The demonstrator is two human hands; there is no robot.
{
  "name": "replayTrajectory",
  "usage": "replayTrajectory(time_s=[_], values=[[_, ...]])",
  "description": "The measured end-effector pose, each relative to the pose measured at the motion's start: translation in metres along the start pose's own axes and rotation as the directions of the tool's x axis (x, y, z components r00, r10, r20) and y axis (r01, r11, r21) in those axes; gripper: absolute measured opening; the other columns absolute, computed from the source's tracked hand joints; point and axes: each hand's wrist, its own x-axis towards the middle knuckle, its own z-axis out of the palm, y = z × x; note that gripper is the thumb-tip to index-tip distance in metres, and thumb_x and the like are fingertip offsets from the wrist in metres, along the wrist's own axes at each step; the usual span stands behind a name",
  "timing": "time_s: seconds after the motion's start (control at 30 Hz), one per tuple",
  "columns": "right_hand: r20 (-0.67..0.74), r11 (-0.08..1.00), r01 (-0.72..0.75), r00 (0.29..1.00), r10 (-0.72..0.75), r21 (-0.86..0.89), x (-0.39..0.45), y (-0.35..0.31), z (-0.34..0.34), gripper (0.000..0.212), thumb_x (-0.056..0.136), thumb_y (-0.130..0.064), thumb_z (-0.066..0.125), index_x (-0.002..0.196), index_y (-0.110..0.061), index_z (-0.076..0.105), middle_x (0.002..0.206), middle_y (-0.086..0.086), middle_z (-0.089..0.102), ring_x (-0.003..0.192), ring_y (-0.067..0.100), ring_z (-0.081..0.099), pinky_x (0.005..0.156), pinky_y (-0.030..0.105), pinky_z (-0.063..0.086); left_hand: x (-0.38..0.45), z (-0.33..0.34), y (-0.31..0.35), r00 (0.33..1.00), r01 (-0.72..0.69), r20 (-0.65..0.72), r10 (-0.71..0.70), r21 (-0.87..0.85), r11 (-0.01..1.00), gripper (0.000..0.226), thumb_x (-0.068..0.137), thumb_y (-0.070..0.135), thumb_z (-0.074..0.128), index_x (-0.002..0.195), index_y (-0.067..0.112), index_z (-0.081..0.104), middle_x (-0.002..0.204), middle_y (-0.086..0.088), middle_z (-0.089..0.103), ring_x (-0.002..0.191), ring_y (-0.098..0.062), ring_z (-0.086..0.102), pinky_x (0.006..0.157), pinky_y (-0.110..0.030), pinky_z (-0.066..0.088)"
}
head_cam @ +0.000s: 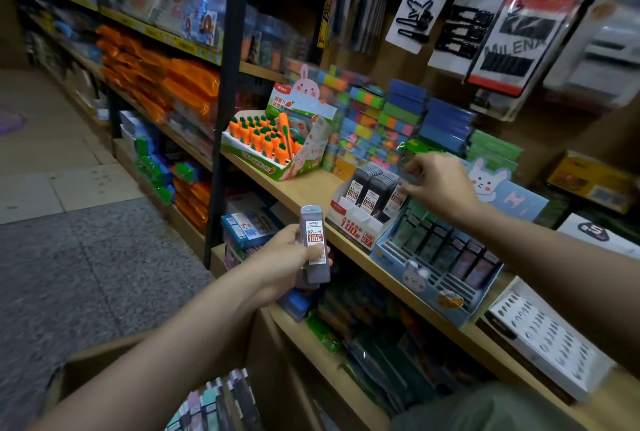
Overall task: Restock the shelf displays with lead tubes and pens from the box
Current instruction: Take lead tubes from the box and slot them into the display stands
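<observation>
The left hand [291, 254] was out in front of the shelf [311, 193], its grip wrapped round a small stack of grey lead tubes [313, 247], the top one standing upright with its label facing out. The right hand [438, 188] was up at the white display carton [356, 222] near the shelf's front edge, fingertips pinched together over the rightmost row; it looked to be seating a tube there, though motion blur hid exactly what the pinch held. That carton already carried dark tubes [372, 186] standing in its back slots, while its front slots showed bare white card, so by my reading the lead restock was under way and not finished. Just beside it, the blue bunny display [436, 267] stood with several open slots. Down at the bottom edge of view, the cardboard box [104, 366] held packs [214, 403] waiting their turn. Plenty left, I judged.
</observation>
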Motion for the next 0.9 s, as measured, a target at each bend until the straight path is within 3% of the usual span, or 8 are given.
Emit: replayTrajectory(time_s=[0.17,0.3,0.37,0.43,0.5,0.63,0.73,0.9], values=[[0.064,0.991,-0.002,0.998,0.011,-0.137,0.002,-0.006,0.005,0.019,0.084,-0.038,0.073,0.093,-0.021,0.077,0.101,0.004,0.068,0.093,0.024,0.063,0.075,0.041,0.055,-0.003,0.001,0.0,1.0,-0.013,0.022,0.013,0.021,1.0,0.027,0.093,0.004,0.056,0.105,0.028,0.054,0.1,-0.006,0.069,0.085,-0.017,0.071,0.064,-0.04,0.058],[0.093,0.984,-0.01,0.995,0.027,-0.178,0.002,-0.006,0.006,0.028,0.086,-0.036,0.071,0.11,-0.021,0.072,0.113,0.005,0.06,0.101,0.025,0.061,0.082,0.042,0.054,-0.009,0.002,0.006,0.996,-0.012,0.089,0.014,-0.028,1.0,0.031,0.094,0.0,0.052,0.11,0.027,0.055,0.108,-0.01,0.067,0.089,-0.021,0.073,0.063,-0.039,0.058],[0.031,0.999,-0.008,0.999,0.009,-0.053,-0.001,-0.008,0.003,0.031,0.085,-0.028,0.073,0.114,-0.019,0.069,0.113,0.004,0.058,0.102,0.022,0.059,0.084,0.037,0.051,-0.012,0.002,0.008,0.989,-0.024,0.148,0.028,-0.034,0.999,0.036,0.095,0.0,0.049,0.122,0.025,0.052,0.11,-0.012,0.065,0.093,-0.023,0.072,0.071,-0.041,0.06],[-0.045,0.987,-0.002,0.999,0.009,0.162,-0.008,-0.017,-0.002,0.029,0.086,-0.022,0.072,0.115,-0.019,0.068,0.105,-0.002,0.056,0.09,0.013,0.059,0.075,0.019,0.047,-0.014,0.003,0.008,0.981,-0.048,0.19,0.046,0.004,0.999,0.041,0.097,0.002,0.047,0.129,0.027,0.048,0.111,-0.011,0.062,0.095,-0.023,0.069,0.078,-0.043,0.059],[0.037,0.92,-0.017,0.999,0.003,0.39,-0.021,-0.037,-0.006,0.028,0.09,-0.03,0.066,0.118,-0.024,0.066,0.099,-0.011,0.06,0.077,0.003,0.063,0.062,0.009,0.047,-0.016,0.004,0.008,0.973,-0.077,0.221,0.064,0.047,0.996,0.044,0.097,0.0,0.046,0.132,0.027,0.046,0.112,-0.01,0.059,0.097,-0.021,0.064,0.081,-0.041,0.058],[0.329,0.874,0.011,0.924,-0.195,0.486,-0.047,-0.069,-0.008,0.043,0.086,-0.056,0.058,0.118,-0.028,0.069,0.106,-0.017,0.069,0.078,-0.005,0.067,0.071,0.018,0.055,-0.018,0.005,0.007,0.959,-0.124,0.269,0.088,0.117,0.985,0.048,0.094,-0.005,0.049,0.132,0.024,0.047,0.11,-0.006,0.061,0.093,-0.015,0.066,0.076,-0.032,0.056],[0.334,0.852,0.001,0.92,-0.206,0.523,-0.052,-0.076,-0.003,0.025,0.088,-0.043,0.067,0.105,-0.027,0.074,0.1,-0.013,0.073,0.072,-0.002,0.067,0.064,0.016,0.052,-0.018,0.003,0.005,0.955,-0.156,0.28,0.103,0.174,0.972,0.042,0.093,-0.006,0.05,0.125,0.022,0.053,0.106,-0.005,0.065,0.089,-0.01,0.068,0.075,-0.03,0.056],[0.395,0.864,-0.003,0.89,-0.227,0.503,-0.052,-0.078,-0.005,0.027,0.087,-0.037,0.071,0.106,-0.019,0.074,0.096,-0.005,0.074,0.085,0.007,0.07,0.081,0.032,0.058,-0.014,-0.005,0.002,0.93,-0.182,0.352,0.106,0.191,0.965,0.034,0.094,-0.001,0.051,0.122,0.018,0.056,0.104,-0.003,0.071,0.095,-0.015,0.068,0.08,-0.033,0.054]])
